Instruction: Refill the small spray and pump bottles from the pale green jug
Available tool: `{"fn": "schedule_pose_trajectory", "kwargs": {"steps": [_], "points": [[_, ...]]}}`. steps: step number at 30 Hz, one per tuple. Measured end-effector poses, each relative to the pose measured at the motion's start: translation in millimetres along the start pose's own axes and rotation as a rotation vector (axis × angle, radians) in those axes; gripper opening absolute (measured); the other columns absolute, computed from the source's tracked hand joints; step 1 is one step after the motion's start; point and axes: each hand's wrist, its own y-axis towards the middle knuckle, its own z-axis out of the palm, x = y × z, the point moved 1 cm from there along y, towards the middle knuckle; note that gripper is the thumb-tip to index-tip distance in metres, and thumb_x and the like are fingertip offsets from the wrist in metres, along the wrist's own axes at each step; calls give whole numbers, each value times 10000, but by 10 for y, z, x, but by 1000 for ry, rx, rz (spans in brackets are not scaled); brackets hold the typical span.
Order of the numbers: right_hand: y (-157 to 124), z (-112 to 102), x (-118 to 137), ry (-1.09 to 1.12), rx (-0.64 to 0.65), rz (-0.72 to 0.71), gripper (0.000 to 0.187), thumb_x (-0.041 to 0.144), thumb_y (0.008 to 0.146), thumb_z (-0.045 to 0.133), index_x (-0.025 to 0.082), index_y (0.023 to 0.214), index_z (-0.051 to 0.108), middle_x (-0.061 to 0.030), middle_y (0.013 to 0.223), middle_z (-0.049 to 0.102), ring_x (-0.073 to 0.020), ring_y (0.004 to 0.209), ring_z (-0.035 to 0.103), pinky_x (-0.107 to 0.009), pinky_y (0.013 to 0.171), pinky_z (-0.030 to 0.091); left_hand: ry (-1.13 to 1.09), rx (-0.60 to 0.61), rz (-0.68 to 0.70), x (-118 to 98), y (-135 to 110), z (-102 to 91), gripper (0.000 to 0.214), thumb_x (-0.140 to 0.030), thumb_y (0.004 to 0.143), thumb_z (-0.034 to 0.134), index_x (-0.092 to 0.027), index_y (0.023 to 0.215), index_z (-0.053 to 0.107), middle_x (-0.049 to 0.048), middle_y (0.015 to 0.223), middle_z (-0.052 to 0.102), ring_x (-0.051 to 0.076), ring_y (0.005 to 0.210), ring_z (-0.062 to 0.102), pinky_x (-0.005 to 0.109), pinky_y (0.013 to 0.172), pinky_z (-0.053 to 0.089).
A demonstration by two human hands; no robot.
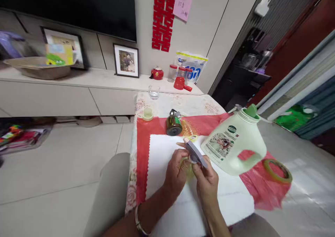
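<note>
Above a white cloth on the table, both of my hands are closed around a spray bottle. My left hand grips its clear yellowish body, which is mostly hidden by my fingers. My right hand holds the grey trigger spray head at the bottle's neck. Just beyond lie a dark brown pump bottle and a clear amber bottle on its side. To the right of my hands a pale green detergent jug stands tilted in view.
A red plastic sheet lies under the cloth, with a tape roll at its right. Farther back are a pale green cap and a glass cup. A white cabinet bears jars, frames and a basket.
</note>
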Motion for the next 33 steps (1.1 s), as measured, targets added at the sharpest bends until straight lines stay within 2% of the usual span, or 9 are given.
{"fn": "schedule_pose_trajectory", "kwargs": {"steps": [4, 14, 19, 24, 27, 33], "points": [[-21, 54, 17, -19, -36, -8, 226, 350, 986, 645, 189, 1145, 661, -27, 934, 515, -85, 833, 509, -155, 724, 445, -12, -8, 21, -8, 12, -4, 237, -371, 1029, 443, -200, 1043, 606, 87, 1070, 642, 238, 1040, 624, 396, 926, 490], [-65, 112, 86, -80, -64, -28, 206, 338, 990, 645, 185, 1127, 629, -20, 932, 494, -82, 831, 498, -155, 718, 435, -70, -16, -66, -83, 13, -18, 308, -473, 996, 479, -200, 1016, 622, 94, 1046, 641, 256, 1023, 628, 425, 971, 500], [3, 24, 91, -69, 40, 10, 226, 352, 990, 646, 180, 1135, 624, -12, 874, 495, -83, 780, 496, -165, 704, 438, -100, -14, -119, -92, 45, -6, 354, -521, 985, 482, -207, 989, 644, 89, 1037, 649, 267, 1041, 632, 424, 973, 502], [97, -70, 117, -50, 156, 33, 216, 367, 974, 659, 151, 994, 660, -35, 895, 520, -102, 810, 512, -183, 712, 448, -87, 24, -120, -103, 57, -7, 372, -522, 1003, 434, -200, 977, 618, 95, 1023, 637, 266, 1034, 608, 424, 953, 494], [112, -65, 121, -34, 139, 16, 227, 376, 958, 676, 170, 1050, 683, -33, 901, 529, -106, 823, 524, -180, 704, 453, -66, 56, -126, -110, 53, -15, 371, -503, 1021, 388, -197, 974, 593, 100, 1027, 622, 264, 1037, 593, 420, 937, 484], [93, 6, 117, -58, 96, -13, 265, 359, 951, 689, 226, 1181, 687, -21, 945, 556, -109, 879, 551, -187, 770, 470, -29, 43, -136, -146, 59, -21, 361, -471, 1032, 339, -202, 977, 574, 91, 994, 597, 259, 995, 577, 420, 908, 469]]}}
